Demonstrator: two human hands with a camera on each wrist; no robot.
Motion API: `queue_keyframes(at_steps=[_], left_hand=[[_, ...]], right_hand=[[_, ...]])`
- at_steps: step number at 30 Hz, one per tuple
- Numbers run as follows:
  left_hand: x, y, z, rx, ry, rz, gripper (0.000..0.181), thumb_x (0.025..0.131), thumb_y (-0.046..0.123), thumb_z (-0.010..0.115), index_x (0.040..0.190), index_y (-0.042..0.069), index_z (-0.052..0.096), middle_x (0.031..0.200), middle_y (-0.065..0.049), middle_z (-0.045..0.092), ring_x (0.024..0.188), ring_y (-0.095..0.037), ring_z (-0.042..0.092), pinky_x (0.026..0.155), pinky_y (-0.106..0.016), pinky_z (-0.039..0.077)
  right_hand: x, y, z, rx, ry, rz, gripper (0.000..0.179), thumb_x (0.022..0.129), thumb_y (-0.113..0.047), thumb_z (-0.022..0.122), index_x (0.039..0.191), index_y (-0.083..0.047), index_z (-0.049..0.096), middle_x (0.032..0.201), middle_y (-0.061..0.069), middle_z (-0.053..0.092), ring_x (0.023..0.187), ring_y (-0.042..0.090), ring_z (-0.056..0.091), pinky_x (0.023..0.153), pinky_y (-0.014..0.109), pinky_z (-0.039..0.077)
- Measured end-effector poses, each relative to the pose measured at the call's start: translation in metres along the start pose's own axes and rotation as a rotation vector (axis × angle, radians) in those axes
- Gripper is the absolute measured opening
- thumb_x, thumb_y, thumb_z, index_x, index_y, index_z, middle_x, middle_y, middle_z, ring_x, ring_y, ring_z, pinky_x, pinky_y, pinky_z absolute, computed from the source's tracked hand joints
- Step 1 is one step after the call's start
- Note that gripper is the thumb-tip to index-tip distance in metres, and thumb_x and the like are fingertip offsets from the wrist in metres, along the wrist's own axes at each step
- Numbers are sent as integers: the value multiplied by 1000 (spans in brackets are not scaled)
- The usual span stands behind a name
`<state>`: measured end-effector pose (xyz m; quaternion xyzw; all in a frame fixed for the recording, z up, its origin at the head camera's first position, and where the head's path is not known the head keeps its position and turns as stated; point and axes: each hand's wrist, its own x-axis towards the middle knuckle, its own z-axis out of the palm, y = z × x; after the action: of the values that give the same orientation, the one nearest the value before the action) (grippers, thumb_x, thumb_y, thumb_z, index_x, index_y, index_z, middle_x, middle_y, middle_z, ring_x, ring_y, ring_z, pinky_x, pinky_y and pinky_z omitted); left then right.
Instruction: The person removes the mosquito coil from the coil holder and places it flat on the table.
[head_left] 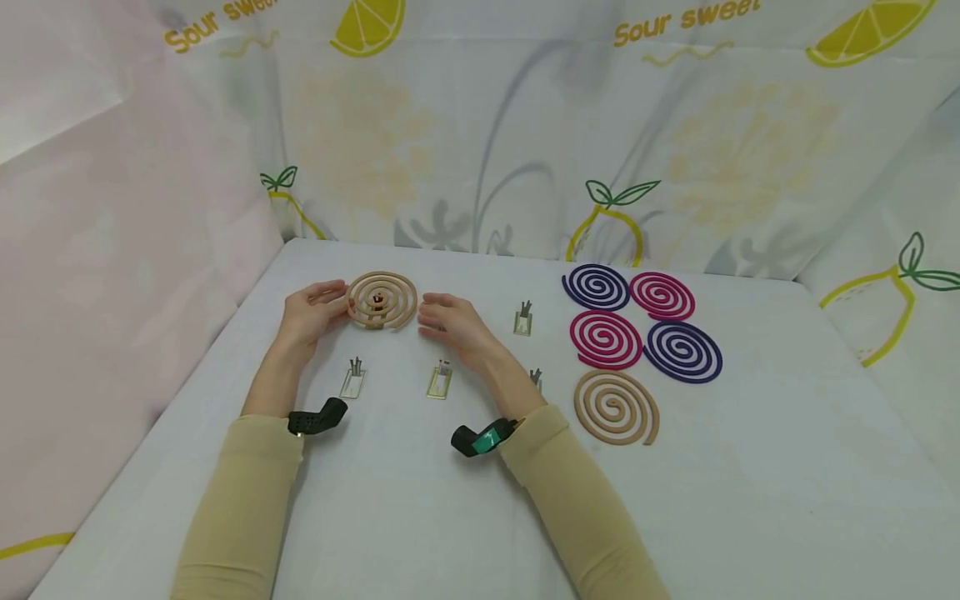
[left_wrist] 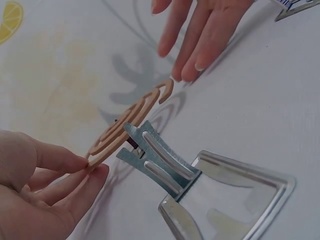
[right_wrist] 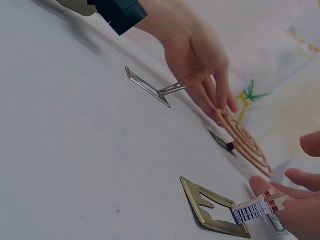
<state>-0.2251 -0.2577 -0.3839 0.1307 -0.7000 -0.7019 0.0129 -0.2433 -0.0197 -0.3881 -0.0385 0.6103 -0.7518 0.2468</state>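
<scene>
A tan mosquito coil (left_wrist: pixel 131 117) sits tilted on a small metal stand (left_wrist: pixel 167 165), whose upright prongs meet it near its middle. My left hand (head_left: pixel 307 317) pinches the coil's left edge between thumb and fingers. To the right of the coil, my right hand (head_left: pixel 453 325) is held a small gap away, fingers extended and holding nothing. A dark reddish bit shows at the coil's centre, where it meets the stand. Nearer me stand a silvery metal stand (head_left: pixel 356 367) and a gold-toned one with a printed label (right_wrist: pixel 250 210).
On the right lie purple coils (head_left: pixel 682 352), pink coils (head_left: pixel 606 339) and another tan coil (head_left: pixel 615 407). One more stand (head_left: pixel 524 310) is right of my right hand; another (head_left: pixel 536 377) is partly hidden by my right forearm. A printed cloth backdrop (head_left: pixel 480 125) rises behind the table.
</scene>
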Motion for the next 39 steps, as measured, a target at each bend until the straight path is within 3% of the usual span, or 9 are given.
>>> queue_keyframes(at_steps=[8,22,39], left_hand=[[1,0,1,19,11,-19,56,98,-1,57,150,-6,36,153,-27,39,109,-6,57,83,-11,54],[1,2,2,28,9,-20,56,99,-1,55,152,-4,35,155,-24,38,123,-11,54,82,-10,53],[-2,7,4,-2,-11,-18,57,100,-1,53,153,-2,33,158,-21,35,131,-16,49,95,-16,52]], right_hand=[[1,1,1,59,-42,-1,48,102,-1,48,149,5,38,152,21,39,138,34,45,112,38,46],[3,1,1,127,-61,-12,47,101,0,48,147,6,41,149,22,41,138,34,46,112,40,45],[2,-3,-1,145,-42,-36,43,101,-1,49,144,6,46,146,22,48,135,34,49,111,40,47]])
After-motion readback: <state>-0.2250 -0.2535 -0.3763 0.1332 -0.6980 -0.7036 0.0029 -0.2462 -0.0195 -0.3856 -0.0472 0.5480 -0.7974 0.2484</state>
